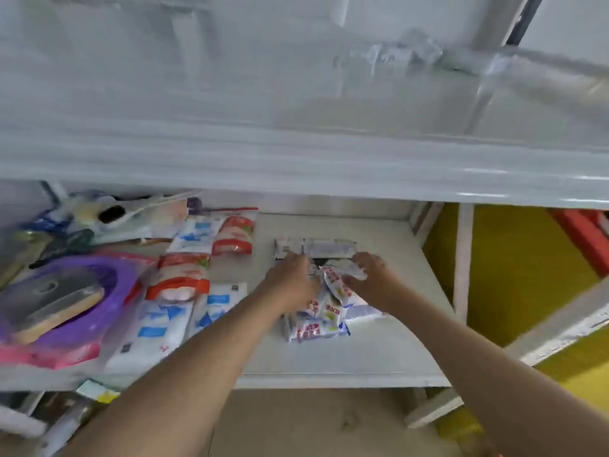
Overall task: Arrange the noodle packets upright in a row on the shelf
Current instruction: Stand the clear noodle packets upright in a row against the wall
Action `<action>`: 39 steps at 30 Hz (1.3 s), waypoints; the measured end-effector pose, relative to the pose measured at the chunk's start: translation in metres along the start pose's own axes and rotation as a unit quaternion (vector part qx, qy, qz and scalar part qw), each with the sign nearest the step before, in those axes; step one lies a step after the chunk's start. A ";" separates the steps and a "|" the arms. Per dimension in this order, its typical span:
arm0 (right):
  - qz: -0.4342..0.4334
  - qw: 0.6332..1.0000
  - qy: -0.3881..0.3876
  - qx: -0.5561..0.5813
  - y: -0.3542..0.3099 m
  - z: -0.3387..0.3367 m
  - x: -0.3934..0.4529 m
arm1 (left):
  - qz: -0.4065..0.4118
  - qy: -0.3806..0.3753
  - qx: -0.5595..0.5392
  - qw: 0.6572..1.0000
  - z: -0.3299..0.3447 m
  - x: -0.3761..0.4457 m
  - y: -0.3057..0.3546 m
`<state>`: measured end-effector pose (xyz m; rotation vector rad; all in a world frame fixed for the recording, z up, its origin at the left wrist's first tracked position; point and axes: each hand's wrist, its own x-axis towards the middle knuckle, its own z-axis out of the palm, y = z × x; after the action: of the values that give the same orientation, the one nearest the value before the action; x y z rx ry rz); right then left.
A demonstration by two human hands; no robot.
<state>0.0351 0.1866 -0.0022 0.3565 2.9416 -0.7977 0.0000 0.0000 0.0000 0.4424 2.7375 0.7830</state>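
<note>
Several white noodle packets [318, 321] with red and blue print lie in a loose pile on the white shelf [379, 351], right of its middle. My left hand [291, 280] rests on the pile's left side with fingers curled over a packet. My right hand [370, 278] grips the top end of one packet [336, 280] that tilts up from the pile. Behind both hands a flat silvery pack [314, 247] lies on the shelf. The frame is blurred, so the exact hold of my left hand is unclear.
To the left lie white-and-blue bags [158, 328], red-and-white pouches [184, 275] and a purple bag with a dark object [66, 291]. The upper shelf's edge [296, 166] hangs low overhead. A white upright post [463, 258] bounds the right side, with a yellow wall [527, 265] behind it.
</note>
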 end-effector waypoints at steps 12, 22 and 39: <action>-0.044 0.993 0.100 0.049 0.062 0.070 0.076 | 0.025 0.072 -0.154 0.985 0.088 0.069 -0.031; -0.054 0.993 0.099 0.033 0.059 0.070 0.069 | 0.011 0.040 -0.146 0.988 0.072 0.080 -0.010; -0.078 0.977 0.124 0.157 0.125 0.014 0.083 | 0.015 0.163 -0.201 0.966 0.075 0.110 0.057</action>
<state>-0.0149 0.3008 -0.0865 0.2631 3.0992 -1.3376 -0.0639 0.1203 -0.0487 0.2869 2.7501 1.4981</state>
